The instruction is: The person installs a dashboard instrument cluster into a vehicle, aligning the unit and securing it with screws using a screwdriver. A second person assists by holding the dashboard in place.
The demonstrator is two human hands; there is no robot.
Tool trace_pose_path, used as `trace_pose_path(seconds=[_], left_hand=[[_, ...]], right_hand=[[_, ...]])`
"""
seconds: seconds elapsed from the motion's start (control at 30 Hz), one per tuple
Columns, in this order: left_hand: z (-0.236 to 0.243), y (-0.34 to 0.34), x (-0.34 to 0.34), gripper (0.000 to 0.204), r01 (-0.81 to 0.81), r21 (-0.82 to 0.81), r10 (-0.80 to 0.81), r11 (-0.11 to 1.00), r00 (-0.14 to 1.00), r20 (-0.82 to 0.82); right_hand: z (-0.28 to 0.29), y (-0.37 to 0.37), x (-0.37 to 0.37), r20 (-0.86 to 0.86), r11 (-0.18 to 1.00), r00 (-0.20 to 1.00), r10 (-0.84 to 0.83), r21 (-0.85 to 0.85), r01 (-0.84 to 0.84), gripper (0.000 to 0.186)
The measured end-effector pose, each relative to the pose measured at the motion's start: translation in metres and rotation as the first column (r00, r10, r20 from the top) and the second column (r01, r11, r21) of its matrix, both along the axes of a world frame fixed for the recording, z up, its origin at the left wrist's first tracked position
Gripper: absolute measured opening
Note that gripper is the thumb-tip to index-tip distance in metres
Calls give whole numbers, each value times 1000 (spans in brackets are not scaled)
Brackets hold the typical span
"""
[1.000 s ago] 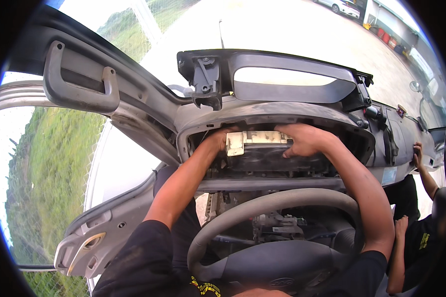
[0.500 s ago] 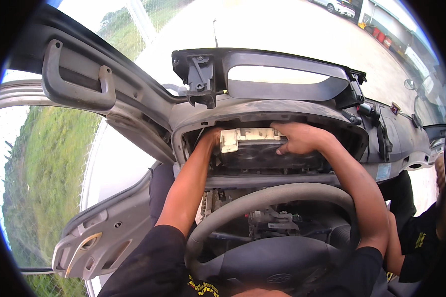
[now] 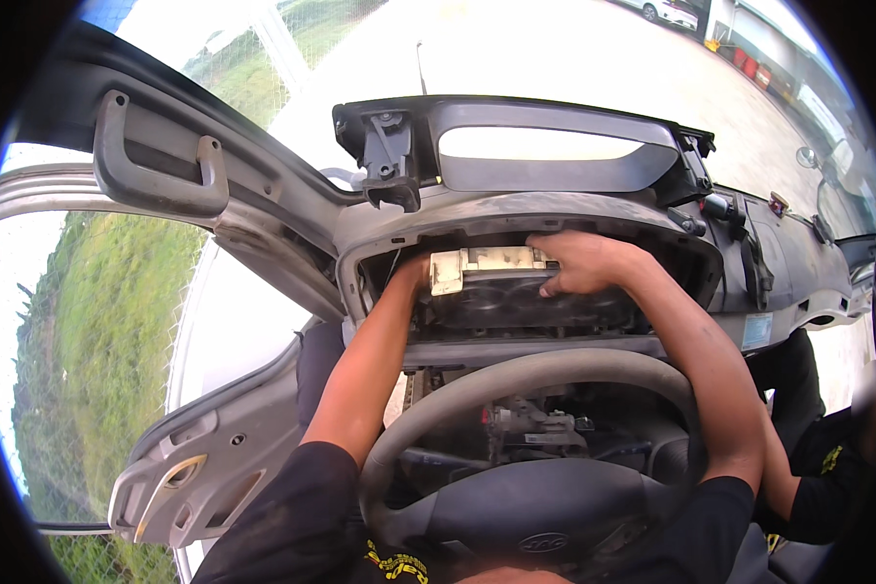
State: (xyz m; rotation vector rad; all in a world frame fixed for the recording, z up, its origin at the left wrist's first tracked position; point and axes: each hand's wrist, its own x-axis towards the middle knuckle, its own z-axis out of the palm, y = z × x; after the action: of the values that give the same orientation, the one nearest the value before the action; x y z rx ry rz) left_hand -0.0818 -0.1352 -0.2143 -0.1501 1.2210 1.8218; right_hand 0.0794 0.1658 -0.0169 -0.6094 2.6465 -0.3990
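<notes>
An instrument cluster [image 3: 501, 259] with a dirty cream-white housing and a dark front sits in the dashboard opening [image 3: 672, 243], its pale edge turned up. My right hand [image 3: 586, 261] grips its upper right part, thumb on the dark front and fingers over the back edge. At the cluster's left end, my left hand [image 3: 420, 273] reaches into the opening; its fingers are hidden behind the pale housing. Both forearms pass over the steering wheel [image 3: 545, 365], which stands just below the opening.
A removed black trim bezel [image 3: 555, 175] lies on top of the dashboard [image 3: 798, 263] against the windscreen. Below the opening, the steering column [image 3: 535, 428] is exposed. The driver's door [image 3: 195, 467] stands open at left. Another person's dark sleeve [image 3: 827, 477] is at the right.
The cluster and both hands keep nearly the same place in the opening, with only a slight shift. The whole view has moved a little. The other person's hand at far right has dropped from sight.
</notes>
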Motion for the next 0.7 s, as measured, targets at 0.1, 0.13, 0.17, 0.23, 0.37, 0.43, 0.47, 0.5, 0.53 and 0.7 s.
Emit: trace_pose_path(seconds=[0.1,0.13,0.17,0.23,0.37,0.43,0.47,0.5,0.53,0.7], left_hand=[[3,8,-10,26,34,12,-34,999,999,-7],[3,7,-12,26,38,16,-38,999,999,-8],[1,10,-13,26,48,19,-48,999,999,-8],[-7,13,-8,26,49,37,-49,998,999,3],[-25,15,5,26,38,61,-40,997,999,30],[-32,17,8,26,36,77,-39,996,998,40],[-34,16,9,26,32,77,-35,997,999,42],[-36,14,10,26,26,78,-29,997,999,42],[-38,13,10,26,21,77,-24,997,999,42],[-42,13,7,27,26,82,-29,996,999,41]], right_hand=[[-1,-3,-2,-5,1000,1000,12,-28,-12,88],[-1,-4,-3,-2,999,1000,12,-41,-12,88],[-2,-2,-3,2,999,1000,8,-41,-8,88],[-5,0,-4,8,999,1000,1,-45,-1,89],[-3,1,-3,25,999,1000,-14,-37,15,89],[-2,2,-2,22,999,1000,-19,-32,19,88],[0,-1,-2,46,999,999,-29,-36,30,87],[4,-3,0,70,998,997,-40,-40,42,86],[9,-6,0,95,998,994,-51,-43,55,86],[15,-7,0,170,979,965,-202,29,200,91]])
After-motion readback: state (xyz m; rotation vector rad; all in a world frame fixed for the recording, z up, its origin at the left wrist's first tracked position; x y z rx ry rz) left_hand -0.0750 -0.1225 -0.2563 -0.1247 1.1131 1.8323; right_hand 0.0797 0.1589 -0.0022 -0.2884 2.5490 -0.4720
